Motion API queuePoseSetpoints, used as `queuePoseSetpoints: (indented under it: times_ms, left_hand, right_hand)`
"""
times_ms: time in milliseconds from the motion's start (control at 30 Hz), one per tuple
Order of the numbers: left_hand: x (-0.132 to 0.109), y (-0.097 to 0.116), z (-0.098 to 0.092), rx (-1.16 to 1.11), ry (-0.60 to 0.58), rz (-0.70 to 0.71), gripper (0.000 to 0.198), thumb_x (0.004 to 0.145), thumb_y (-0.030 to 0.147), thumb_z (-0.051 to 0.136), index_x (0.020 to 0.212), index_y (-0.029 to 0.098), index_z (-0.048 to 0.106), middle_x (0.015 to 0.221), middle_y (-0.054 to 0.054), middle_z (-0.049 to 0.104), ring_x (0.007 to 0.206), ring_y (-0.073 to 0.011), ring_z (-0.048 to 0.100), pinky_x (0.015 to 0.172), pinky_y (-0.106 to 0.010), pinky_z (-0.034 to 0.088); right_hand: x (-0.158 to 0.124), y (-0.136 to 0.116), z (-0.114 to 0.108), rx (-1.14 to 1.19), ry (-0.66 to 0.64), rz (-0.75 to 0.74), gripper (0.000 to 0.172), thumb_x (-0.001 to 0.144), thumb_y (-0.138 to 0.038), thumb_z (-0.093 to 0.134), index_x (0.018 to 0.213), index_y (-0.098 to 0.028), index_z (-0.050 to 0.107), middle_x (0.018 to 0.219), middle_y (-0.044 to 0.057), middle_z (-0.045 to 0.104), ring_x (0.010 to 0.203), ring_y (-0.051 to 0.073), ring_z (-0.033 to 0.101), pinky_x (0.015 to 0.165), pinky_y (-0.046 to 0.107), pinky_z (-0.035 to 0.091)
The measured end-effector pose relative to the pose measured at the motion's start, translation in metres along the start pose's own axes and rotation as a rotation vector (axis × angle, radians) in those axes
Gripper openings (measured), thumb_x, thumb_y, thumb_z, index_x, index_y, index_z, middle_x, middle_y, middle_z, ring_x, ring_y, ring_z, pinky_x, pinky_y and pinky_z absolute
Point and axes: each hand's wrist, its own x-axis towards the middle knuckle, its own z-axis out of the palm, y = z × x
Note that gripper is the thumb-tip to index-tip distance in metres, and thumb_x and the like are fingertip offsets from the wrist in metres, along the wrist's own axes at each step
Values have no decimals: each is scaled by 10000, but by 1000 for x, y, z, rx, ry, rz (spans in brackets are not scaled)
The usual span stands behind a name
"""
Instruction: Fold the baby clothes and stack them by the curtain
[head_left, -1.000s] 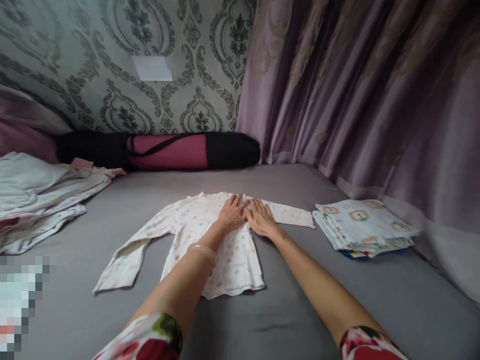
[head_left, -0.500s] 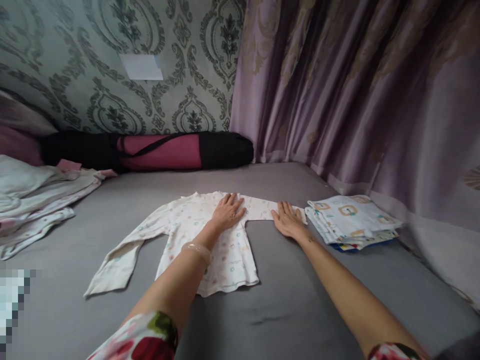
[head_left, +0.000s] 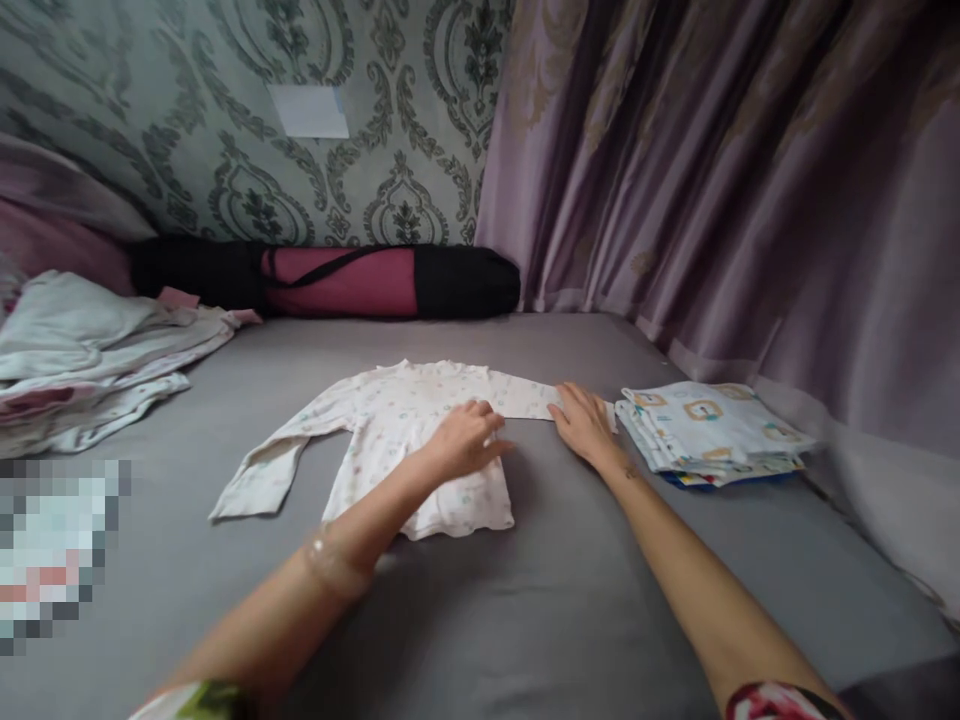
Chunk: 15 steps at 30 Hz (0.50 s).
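A small white long-sleeved shirt (head_left: 390, 410) with a faint pastel print lies spread on the grey sheet. One sleeve angles down to the left, and the other stretches straight out to the right. My left hand (head_left: 469, 438) is over the right side of the shirt's body, fingers loosely bent and apart, holding nothing; whether it touches the cloth I cannot tell. Flat on the right sleeve near its cuff rests my right hand (head_left: 585, 422), its fingers extended.
Right of the sleeve cuff sits a stack of folded clothes (head_left: 705, 425). A loose heap of clothes (head_left: 90, 340) lies at the left. Along the patterned wall rests a long black and maroon bag (head_left: 337, 280). A purple curtain (head_left: 600, 180) hangs down to the bed's right edge.
My left hand has come off its flat position near the shirt's shoulder and moved down toward the body's right side, fingers bending. My right hand stays on the sleeve. The view has shifted slightly.
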Motion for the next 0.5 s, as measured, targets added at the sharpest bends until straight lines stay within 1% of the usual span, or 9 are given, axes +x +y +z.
queuePoseSetpoints:
  times_ms: [33, 100, 133, 200, 267, 333, 500]
  left_hand:
    - [-13, 16, -4, 10, -46, 27, 356, 880, 524, 509, 1025, 221, 628, 984, -100, 614, 899, -258, 586, 795, -375, 464]
    - [-36, 46, -7, 31, -142, 36, 324, 840, 526, 581, 949, 225, 629, 926, -83, 617, 847, -245, 583, 744, -352, 462]
    - [-45, 57, -8, 37, -173, 18, 311, 831, 518, 599, 931, 224, 624, 915, -81, 619, 836, -244, 583, 733, -350, 459]
    - [-57, 75, -7, 51, -209, -36, 239, 846, 457, 603, 903, 225, 613, 904, -82, 627, 823, -240, 585, 716, -344, 453]
    - [-63, 84, -6, 66, -216, -87, 165, 877, 385, 574, 892, 224, 604, 893, -84, 634, 811, -236, 586, 696, -341, 445]
    - [-65, 89, -3, 88, -213, -115, 133, 901, 328, 534, 888, 214, 602, 878, -90, 640, 802, -238, 584, 682, -346, 440]
    - [-64, 91, 10, 169, -236, -122, 230, 933, 205, 403, 842, 191, 614, 835, -110, 645, 780, -238, 591, 675, -367, 442]
  right_hand:
    - [2, -7, 0, 56, -4, -74, 412, 964, -322, 358, 1305, -163, 525, 1372, 128, 516, 1268, 243, 438, 1061, 387, 273]
    - [6, -24, 0, 155, -45, -215, 338, 958, -287, 400, 1213, -180, 594, 1251, 101, 601, 1168, 216, 511, 1001, 331, 337]
    - [9, -32, 0, 185, -65, -274, 309, 955, -272, 419, 1177, -182, 614, 1202, 92, 623, 1131, 208, 529, 980, 316, 352]
    - [13, -46, 1, 205, -96, -363, 267, 950, -246, 446, 1126, -185, 638, 1135, 80, 641, 1080, 196, 543, 955, 299, 365]
    - [17, -55, 1, 188, -122, -422, 248, 955, -232, 449, 1094, -190, 650, 1093, 74, 643, 1052, 188, 545, 938, 286, 371]
    - [19, -61, -2, 141, -135, -474, 248, 966, -227, 435, 1075, -195, 655, 1067, 68, 640, 1040, 184, 542, 926, 275, 372]
    - [20, -65, -9, -45, -156, -584, 274, 981, -218, 393, 1074, -200, 650, 1060, 79, 626, 1017, 197, 542, 894, 272, 371]
